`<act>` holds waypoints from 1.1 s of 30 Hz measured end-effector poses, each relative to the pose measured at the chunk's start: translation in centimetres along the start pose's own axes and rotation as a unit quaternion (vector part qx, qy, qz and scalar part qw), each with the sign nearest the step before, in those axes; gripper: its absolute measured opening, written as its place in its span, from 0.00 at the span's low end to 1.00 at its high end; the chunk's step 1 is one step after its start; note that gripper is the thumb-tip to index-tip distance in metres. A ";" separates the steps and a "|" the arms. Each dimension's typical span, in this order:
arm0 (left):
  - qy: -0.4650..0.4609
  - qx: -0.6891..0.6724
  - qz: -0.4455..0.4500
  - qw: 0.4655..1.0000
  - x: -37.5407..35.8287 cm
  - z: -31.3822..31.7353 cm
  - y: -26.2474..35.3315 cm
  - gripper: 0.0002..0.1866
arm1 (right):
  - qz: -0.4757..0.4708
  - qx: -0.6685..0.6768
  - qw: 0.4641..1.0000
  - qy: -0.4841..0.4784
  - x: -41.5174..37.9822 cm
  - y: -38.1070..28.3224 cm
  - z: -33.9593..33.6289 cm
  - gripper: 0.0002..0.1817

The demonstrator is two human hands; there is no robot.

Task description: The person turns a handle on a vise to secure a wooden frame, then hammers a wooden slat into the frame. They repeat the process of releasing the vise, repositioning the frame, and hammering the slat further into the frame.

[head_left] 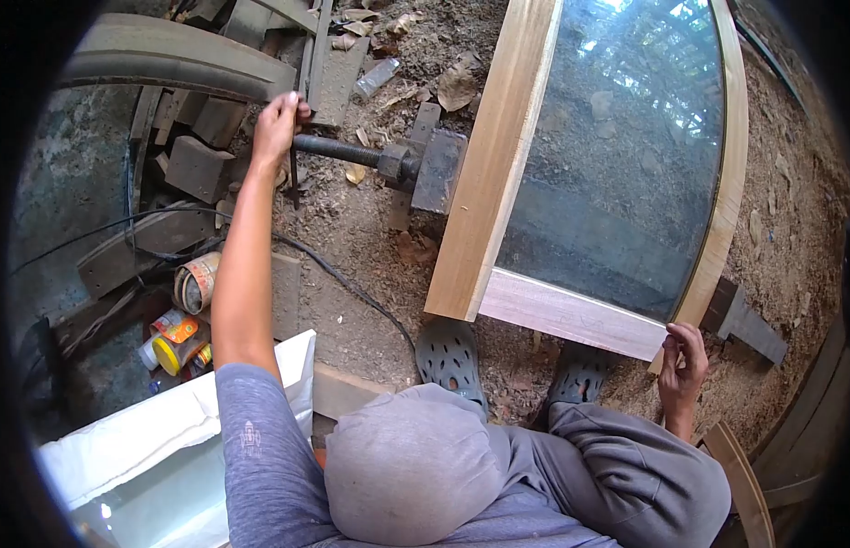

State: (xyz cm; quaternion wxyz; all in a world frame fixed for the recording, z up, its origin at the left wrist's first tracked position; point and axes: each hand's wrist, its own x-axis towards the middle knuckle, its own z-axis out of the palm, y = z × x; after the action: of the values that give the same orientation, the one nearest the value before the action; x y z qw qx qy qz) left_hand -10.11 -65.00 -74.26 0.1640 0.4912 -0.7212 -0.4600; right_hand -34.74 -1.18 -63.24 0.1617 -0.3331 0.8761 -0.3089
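Note:
My left hand (277, 128) is closed around the crossbar handle (294, 183) at the end of a threaded clamp screw (343, 150). The screw runs through a nut to a rusty metal block (440, 172), which presses against the left side of a wooden frame (492, 173). A pane of glass (617, 164) fills this frame, whose right side is curved and whose bottom rail (571, 315) is paler. At the frame's lower right corner, my right hand (683, 365) has curled fingers, with the fingertips on the wood. Beyond that corner a metal clamp bar (752, 324) sticks out.
Wood offcuts (199, 169) and a curved board (178, 57) lie at the left. A black cable (343, 279) crosses the sawdust-covered ground. Several containers (180, 342) stand beside a white-edged glass panel (160, 438). A clear plastic bottle (377, 79) lies near the top.

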 end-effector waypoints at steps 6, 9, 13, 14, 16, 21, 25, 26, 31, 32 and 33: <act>0.002 -0.014 0.038 0.999 5.0 2.4 4.7 0.19 | 0.004 -0.006 1.000 -0.003 0.1 -0.9 0.0 0.08; 0.027 0.000 0.071 0.997 5.5 2.9 4.0 0.18 | 0.006 0.001 1.000 0.006 -0.5 -0.6 -0.2 0.08; 0.101 -0.032 0.117 0.988 6.4 3.7 3.6 0.17 | 0.038 0.012 0.999 0.009 -1.1 0.2 -0.4 0.07; 0.106 -0.087 0.111 0.984 5.8 4.1 4.0 0.16 | 0.040 0.007 0.999 0.009 -1.4 0.3 -0.5 0.07; 0.131 -0.170 0.088 0.973 4.0 4.4 5.8 0.16 | 0.046 -0.005 0.999 -0.004 -1.3 0.2 -0.7 0.07; 0.254 -0.464 0.176 0.830 -3.3 1.2 7.3 0.23 | 0.058 0.002 0.998 -0.004 -0.7 0.1 0.2 0.07; 0.202 -0.517 0.247 0.794 -8.8 -0.6 2.8 0.25 | 0.046 -0.004 0.999 0.002 0.0 -0.4 -0.1 0.08; 0.202 -0.520 0.241 0.794 -10.2 -0.8 2.0 0.25 | 0.029 0.005 1.000 0.011 0.0 0.2 -0.2 0.07; 0.137 -0.386 0.127 0.903 -12.4 -5.3 1.6 0.16 | 0.026 0.046 0.998 0.034 0.2 1.1 -0.3 0.07; 0.120 -0.311 0.079 0.939 -12.7 -5.6 1.9 0.14 | 0.024 0.038 0.998 0.040 0.4 1.1 -0.4 0.08; 0.110 -0.172 0.029 0.979 -13.2 -5.8 4.5 0.15 | 0.024 0.028 0.998 0.046 0.7 1.0 -0.6 0.10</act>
State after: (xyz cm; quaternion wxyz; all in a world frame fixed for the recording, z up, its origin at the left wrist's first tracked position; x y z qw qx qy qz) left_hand -2.48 -56.13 -64.68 0.3377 0.4816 -0.6230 -0.5156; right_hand -36.00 -0.80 -63.53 0.1376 -0.2926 0.8815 -0.3442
